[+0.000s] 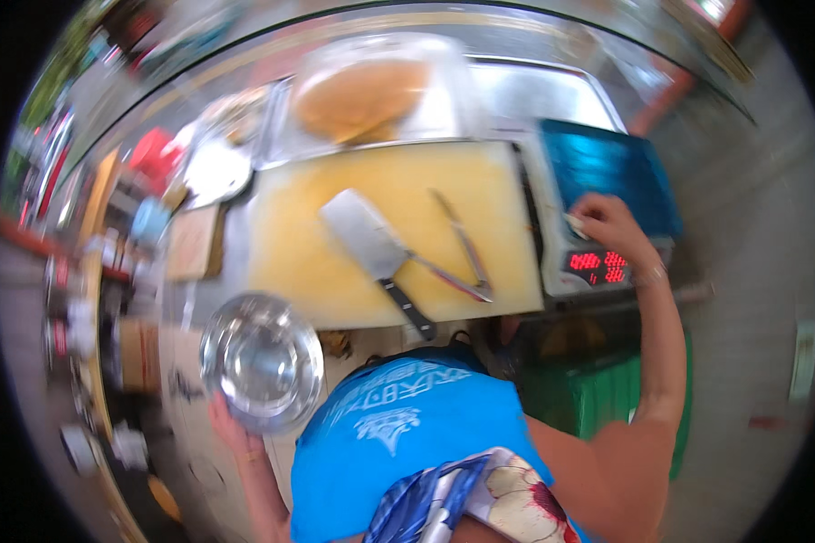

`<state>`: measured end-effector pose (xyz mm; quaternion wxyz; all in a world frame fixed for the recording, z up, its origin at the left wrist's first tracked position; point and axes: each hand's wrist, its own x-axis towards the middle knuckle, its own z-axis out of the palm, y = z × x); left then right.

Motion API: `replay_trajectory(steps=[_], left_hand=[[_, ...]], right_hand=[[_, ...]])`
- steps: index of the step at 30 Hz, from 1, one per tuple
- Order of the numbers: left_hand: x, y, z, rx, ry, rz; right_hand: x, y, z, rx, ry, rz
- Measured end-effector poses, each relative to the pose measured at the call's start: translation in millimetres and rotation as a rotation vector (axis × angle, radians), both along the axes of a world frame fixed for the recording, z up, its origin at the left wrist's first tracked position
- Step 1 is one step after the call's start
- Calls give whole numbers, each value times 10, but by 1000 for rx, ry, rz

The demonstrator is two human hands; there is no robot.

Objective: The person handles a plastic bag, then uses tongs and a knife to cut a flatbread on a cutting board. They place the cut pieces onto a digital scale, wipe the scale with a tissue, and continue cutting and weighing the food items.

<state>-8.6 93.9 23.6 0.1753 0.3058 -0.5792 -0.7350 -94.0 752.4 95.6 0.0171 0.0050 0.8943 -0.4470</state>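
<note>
My left hand grips the rim of a shiny metal bowl, held low beside the front left corner of a yellow cutting board. Nothing can be made out inside the bowl. Over at the digital scale, my right hand pinches a small whitish thing, too blurred to name. Behind that hand is the scale's blue pan. A cleaver with a black handle lies across the board, and metal tongs rest beside it, one arm reaching toward the blade.
Behind the board, a metal tray holds a large brown food piece under clear plastic. Another metal tray stands to its right. A wooden block sits left of the board. Below the scale is a green bin. A glass edge curves across the back.
</note>
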Motion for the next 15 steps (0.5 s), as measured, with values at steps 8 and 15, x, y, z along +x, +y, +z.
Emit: replay_trajectory(steps=[8,15], left_hand=[[77,-778,-460,142,101,225],[542,-1555,-508,185,163,564]], right_hand=[[151,-1184,-63,-644,181,18],[-5,-3536,340,-152,542,718]])
